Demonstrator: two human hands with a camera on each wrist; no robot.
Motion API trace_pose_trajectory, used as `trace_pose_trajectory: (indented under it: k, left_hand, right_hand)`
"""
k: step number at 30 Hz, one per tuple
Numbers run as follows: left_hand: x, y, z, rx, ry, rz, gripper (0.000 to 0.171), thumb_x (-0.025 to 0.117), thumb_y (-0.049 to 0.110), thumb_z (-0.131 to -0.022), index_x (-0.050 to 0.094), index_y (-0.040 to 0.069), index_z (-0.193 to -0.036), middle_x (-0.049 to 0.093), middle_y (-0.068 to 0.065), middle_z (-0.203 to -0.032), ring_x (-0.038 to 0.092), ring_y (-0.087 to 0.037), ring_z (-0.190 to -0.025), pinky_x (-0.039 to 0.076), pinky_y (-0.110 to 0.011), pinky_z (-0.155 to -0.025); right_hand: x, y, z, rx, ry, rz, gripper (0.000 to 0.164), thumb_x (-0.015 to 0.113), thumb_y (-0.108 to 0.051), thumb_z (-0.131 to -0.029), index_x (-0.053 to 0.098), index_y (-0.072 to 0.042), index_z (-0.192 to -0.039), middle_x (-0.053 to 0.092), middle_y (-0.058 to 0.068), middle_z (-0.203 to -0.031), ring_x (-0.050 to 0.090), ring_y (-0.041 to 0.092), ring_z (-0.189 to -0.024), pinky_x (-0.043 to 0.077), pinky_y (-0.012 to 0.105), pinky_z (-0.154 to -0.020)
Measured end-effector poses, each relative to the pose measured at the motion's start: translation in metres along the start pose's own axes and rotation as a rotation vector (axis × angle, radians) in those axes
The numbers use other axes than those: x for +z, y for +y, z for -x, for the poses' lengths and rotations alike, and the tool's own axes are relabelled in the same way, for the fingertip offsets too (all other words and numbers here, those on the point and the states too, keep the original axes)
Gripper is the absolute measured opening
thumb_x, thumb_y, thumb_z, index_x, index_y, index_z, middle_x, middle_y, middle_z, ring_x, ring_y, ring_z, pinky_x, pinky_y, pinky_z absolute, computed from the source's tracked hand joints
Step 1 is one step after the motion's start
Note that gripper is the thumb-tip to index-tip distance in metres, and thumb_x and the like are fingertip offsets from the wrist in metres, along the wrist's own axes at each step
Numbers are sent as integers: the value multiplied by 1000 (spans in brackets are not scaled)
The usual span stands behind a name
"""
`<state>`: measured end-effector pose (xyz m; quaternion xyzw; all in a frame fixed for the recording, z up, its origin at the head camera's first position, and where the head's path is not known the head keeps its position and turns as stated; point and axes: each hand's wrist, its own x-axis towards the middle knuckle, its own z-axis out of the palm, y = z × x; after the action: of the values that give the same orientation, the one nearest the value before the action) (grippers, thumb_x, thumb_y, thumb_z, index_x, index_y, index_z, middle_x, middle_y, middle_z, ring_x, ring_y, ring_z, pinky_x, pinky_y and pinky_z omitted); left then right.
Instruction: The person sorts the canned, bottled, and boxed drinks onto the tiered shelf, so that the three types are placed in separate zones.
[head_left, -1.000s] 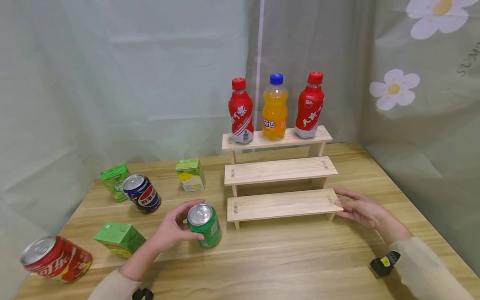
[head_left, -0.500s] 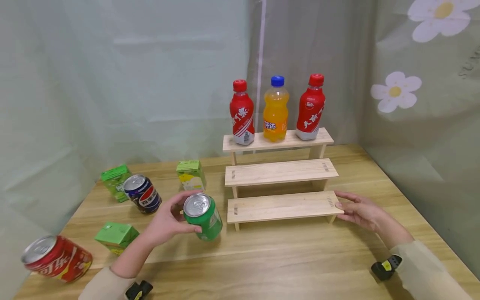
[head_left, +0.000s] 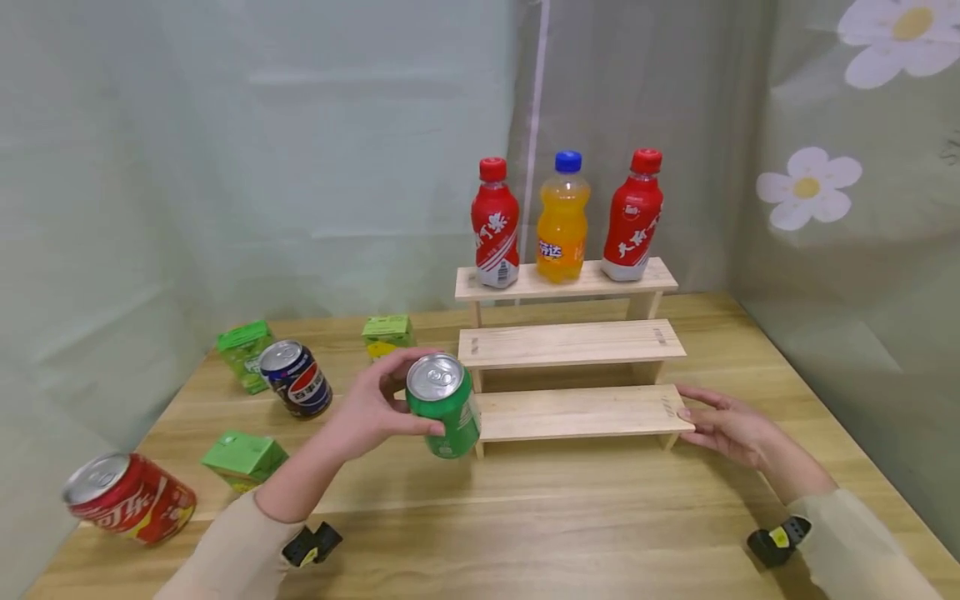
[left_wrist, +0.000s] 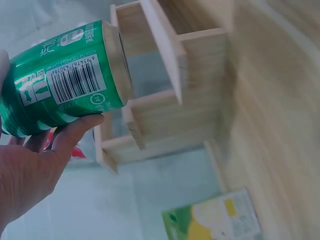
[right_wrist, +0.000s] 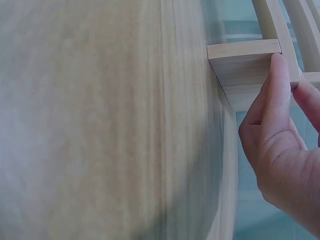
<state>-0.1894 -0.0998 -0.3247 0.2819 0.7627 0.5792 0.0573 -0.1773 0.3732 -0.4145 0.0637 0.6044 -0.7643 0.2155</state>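
My left hand (head_left: pixel 371 417) grips a green soda can (head_left: pixel 450 417) around its side, thumb in front. The can is off the table, slightly tilted, by the left end of the lowest step. In the left wrist view the can's barcode (left_wrist: pixel 75 79) faces the camera. A three-step wooden display shelf (head_left: pixel 573 412) stands on the table. My right hand (head_left: pixel 731 432) pinches the right end of its lowest board, thumb on top and fingers underneath, as the right wrist view also shows. Two red bottles (head_left: pixel 495 225) and an orange soda bottle (head_left: pixel 562 225) stand on the top step.
On the left of the table are a red can (head_left: pixel 138 500), a dark blue can (head_left: pixel 300 379) and green drink cartons (head_left: pixel 243 458). Another carton (head_left: pixel 387 333) stands behind my left hand. Curtains (head_left: pixel 360 167) hang behind and beside the table.
My left hand has lifted the green can from the table and carried it right and upward, to the lowest step's left end. My right hand keeps its hold on the shelf.
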Motion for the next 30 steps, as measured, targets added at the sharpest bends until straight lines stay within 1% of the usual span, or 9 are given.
trace_pose_trajectory:
  k: [2, 5, 10, 12, 14, 19, 23, 27, 30]
  left_hand:
    - [4, 5, -9, -10, -2, 10, 77, 86, 6, -65, 49, 7, -133, 56, -16, -126, 58, -23, -108, 57, -36, -82]
    - [11, 11, -20, -31, 16, 11, 78, 86, 6, -65, 50, 10, -134, 57, -15, -127, 57, -28, -111, 56, -40, -85]
    - [22, 20, -35, -108, 94, -28, 75, 87, 10, -66, 52, 16, -133, 60, -8, -126, 56, -28, -115, 53, -44, -89]
    - [26, 23, -41, -135, 128, -49, 75, 87, 13, -67, 52, 19, -132, 61, -6, -126, 55, -26, -116, 53, -44, -89]
    - [30, 25, -47, -149, 146, -61, 74, 87, 15, -67, 52, 21, -132, 60, -4, -127, 55, -25, -117, 52, -44, -90]
    - [39, 30, -60, -127, 153, -60, 74, 88, 15, -66, 53, 22, -131, 61, -2, -126, 57, -24, -114, 50, -45, -93]
    - [48, 31, -69, -122, 178, -58, 73, 88, 17, -65, 54, 23, -129, 62, -1, -123, 58, -22, -110, 48, -43, -95]
    - [58, 30, -76, -123, 199, -62, 73, 88, 17, -65, 54, 20, -129, 62, -2, -125, 58, -22, -112, 48, -43, -97]
    - [65, 30, -81, -109, 198, -63, 74, 88, 17, -66, 53, 18, -131, 61, -3, -126, 57, -23, -113, 47, -43, -98]
  right_hand:
    - [-1, 0, 1, -4, -4, -7, 31, 61, -5, -92, 61, -31, -108, 66, 4, -99, 67, 15, -90, 56, 27, -80]
    - [-1, 1, 0, -9, -15, -23, 30, 60, -4, -92, 63, -32, -104, 66, 4, -99, 67, 15, -90, 56, 28, -80]
    - [-1, 2, -2, -11, -39, -23, 31, 56, -3, -94, 62, -30, -108, 65, 3, -102, 66, 15, -93, 56, 28, -82]
    - [-1, 2, -2, -11, -33, -23, 31, 56, -4, -94, 61, -29, -112, 65, 3, -102, 66, 15, -93, 56, 28, -82]
    - [-2, 2, -1, -11, -25, -24, 32, 56, -4, -94, 60, -28, -115, 65, 3, -102, 67, 15, -93, 56, 29, -82]
    - [-2, 2, 0, -11, -9, -20, 32, 56, -4, -94, 59, -27, -116, 65, 3, -101, 67, 15, -92, 56, 29, -81]
    - [-2, 1, 1, -17, -14, -28, 31, 56, -3, -94, 61, -28, -112, 66, 4, -100, 67, 15, -91, 56, 28, -80]
    - [-1, 1, 1, -26, -24, -29, 30, 57, -3, -93, 62, -29, -107, 66, 4, -99, 67, 15, -90, 56, 27, -80]
    - [-1, 1, 0, -28, -27, -26, 29, 58, -3, -93, 62, -29, -106, 66, 4, -99, 67, 14, -90, 56, 27, -80]
